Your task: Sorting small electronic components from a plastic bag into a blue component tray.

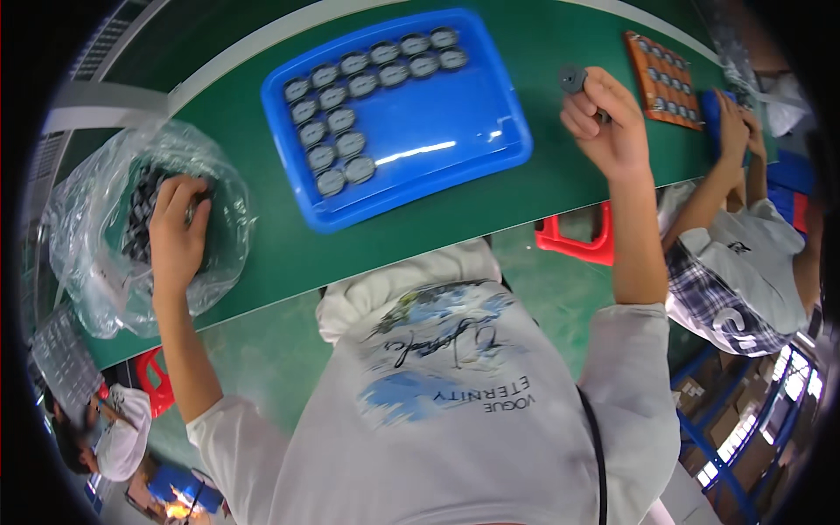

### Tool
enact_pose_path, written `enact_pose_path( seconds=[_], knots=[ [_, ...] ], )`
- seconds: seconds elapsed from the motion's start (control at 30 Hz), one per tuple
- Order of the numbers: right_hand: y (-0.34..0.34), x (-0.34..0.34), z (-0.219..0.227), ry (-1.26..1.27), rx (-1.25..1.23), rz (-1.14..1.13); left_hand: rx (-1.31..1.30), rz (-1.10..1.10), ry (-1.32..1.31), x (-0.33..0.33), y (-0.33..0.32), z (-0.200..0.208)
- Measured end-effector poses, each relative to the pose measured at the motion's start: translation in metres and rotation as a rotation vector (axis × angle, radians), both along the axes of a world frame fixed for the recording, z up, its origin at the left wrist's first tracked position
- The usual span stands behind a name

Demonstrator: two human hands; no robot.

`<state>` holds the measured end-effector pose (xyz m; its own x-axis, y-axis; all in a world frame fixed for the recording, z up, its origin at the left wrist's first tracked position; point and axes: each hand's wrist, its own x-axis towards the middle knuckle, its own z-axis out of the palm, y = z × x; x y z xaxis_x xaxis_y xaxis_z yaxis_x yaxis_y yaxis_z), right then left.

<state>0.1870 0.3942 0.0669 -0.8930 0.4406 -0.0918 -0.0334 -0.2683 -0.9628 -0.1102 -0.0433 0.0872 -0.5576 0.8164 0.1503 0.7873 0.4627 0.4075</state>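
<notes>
Head: right hand pinches grey disc; left hand curls inside bag, hold unclear.

Fingers had room to pass over the green worktop between the blue tray and the right fingers, and into the tray's bare near-right area. Grey discs obstructed its far and left sides; the plastic bag walled in the left fingers.

Dark lettering crosses the wearer's white T-shirt; pale letters mark a co-worker's shirt.
</notes>
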Motion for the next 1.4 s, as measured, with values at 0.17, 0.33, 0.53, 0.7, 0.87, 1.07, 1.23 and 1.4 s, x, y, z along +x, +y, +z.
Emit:
enact_pose_path(
  seconds=[0.17,0.33,0.53,0.7,0.87,1.07,1.23,1.4],
  knots=[
    [-0.003,-0.007,0.005,0.315,-0.717,0.271,-0.012,0.095,-0.024,-0.002,-0.008,-0.007],
    [-0.007,-0.019,0.023,0.28,-0.452,0.404,0.413,0.154,-0.044,0.04,0.026,0.032],
    [-0.053,-0.06,0.053,-0.047,1.138,0.351,0.51,-0.237,0.117,0.101,0.136,0.018],
    [-0.068,-0.083,0.034,0.003,1.576,0.495,0.423,-0.296,0.219,0.097,0.176,-0.013],
    [-0.069,-0.091,0.024,0.04,1.611,0.433,0.355,-0.292,0.21,0.091,0.173,-0.018],
    [-0.076,-0.1,0.016,0.098,1.562,0.417,0.261,-0.212,0.203,0.086,0.168,-0.016],
    [-0.078,-0.105,0.017,0.077,1.562,0.419,0.269,-0.211,0.181,0.086,0.17,-0.015],
    [-0.077,-0.108,0.018,0.053,1.507,0.428,0.296,-0.206,0.203,0.087,0.178,-0.017]
  ],
)
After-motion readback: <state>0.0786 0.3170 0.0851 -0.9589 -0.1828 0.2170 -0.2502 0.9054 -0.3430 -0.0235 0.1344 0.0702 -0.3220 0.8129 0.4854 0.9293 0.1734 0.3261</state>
